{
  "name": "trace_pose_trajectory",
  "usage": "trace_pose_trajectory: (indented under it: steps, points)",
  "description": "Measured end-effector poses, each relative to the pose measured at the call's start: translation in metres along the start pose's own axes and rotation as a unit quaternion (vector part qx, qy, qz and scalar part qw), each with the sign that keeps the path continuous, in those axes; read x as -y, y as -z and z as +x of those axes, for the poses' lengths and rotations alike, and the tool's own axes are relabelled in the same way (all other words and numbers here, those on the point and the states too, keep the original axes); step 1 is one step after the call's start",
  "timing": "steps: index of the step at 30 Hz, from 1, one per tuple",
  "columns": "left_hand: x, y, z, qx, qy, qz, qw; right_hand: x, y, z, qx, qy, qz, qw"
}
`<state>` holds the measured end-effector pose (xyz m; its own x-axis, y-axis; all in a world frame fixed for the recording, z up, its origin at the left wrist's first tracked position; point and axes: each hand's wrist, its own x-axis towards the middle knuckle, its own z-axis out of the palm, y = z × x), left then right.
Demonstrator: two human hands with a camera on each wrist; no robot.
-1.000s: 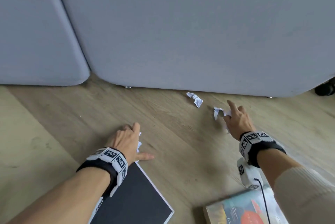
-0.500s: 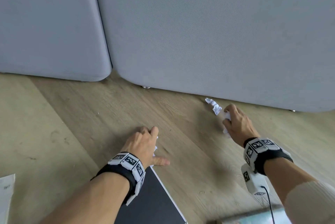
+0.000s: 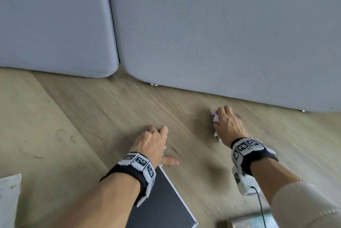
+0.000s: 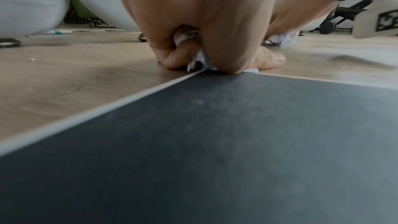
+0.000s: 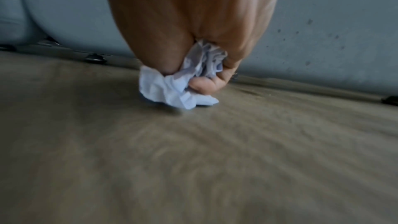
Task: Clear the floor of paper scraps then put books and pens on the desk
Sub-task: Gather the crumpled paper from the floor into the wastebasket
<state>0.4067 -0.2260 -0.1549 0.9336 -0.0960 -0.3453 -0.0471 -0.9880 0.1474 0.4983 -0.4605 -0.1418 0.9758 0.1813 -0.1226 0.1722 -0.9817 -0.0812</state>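
Note:
My right hand (image 3: 224, 124) rests on the wooden floor close to the grey sofa and clutches crumpled white paper scraps (image 5: 185, 83), which poke out at its left side (image 3: 214, 115). My left hand (image 3: 153, 141) is knuckle-down on the floor at the far corner of a black book (image 3: 166, 200). Its fingers are curled round a small wad of white paper scraps (image 4: 193, 47), with the thumb stretched out on the floor. A teal and white pen (image 4: 58, 32) lies on the floor under the sofa in the left wrist view.
The grey sofa (image 3: 203, 34) fills the far side, standing on small metal feet (image 3: 154, 84). A colourful book (image 3: 249, 222) lies at the bottom right edge and a white sheet (image 3: 9, 200) at the bottom left. Black chair castors (image 4: 327, 26) show beyond the sofa.
My right hand has reached forward and closed over the second loose scrap by the sofa, so no paper lies loose there now. The left hand has stayed put on its wad.

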Motion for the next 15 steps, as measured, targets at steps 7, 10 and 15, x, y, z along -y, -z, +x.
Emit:
trace_pose_trajectory:
  steps: [7, 10, 15]
  points:
    - [-0.005, 0.002, -0.001, -0.018, -0.009, 0.027, 0.999, 0.054, -0.007, -0.087, 0.095, -0.004, 0.057, 0.994]
    - [-0.003, 0.002, -0.002, -0.03, -0.027, 0.019, 0.999, 0.069, 0.004, -0.128, 0.09, 0.001, 0.121, 0.988]
    - [0.011, 0.012, -0.005, 0.017, -0.067, -0.027, 0.997, 0.079, 0.043, -0.209, 0.074, -0.063, 0.171, 0.98]
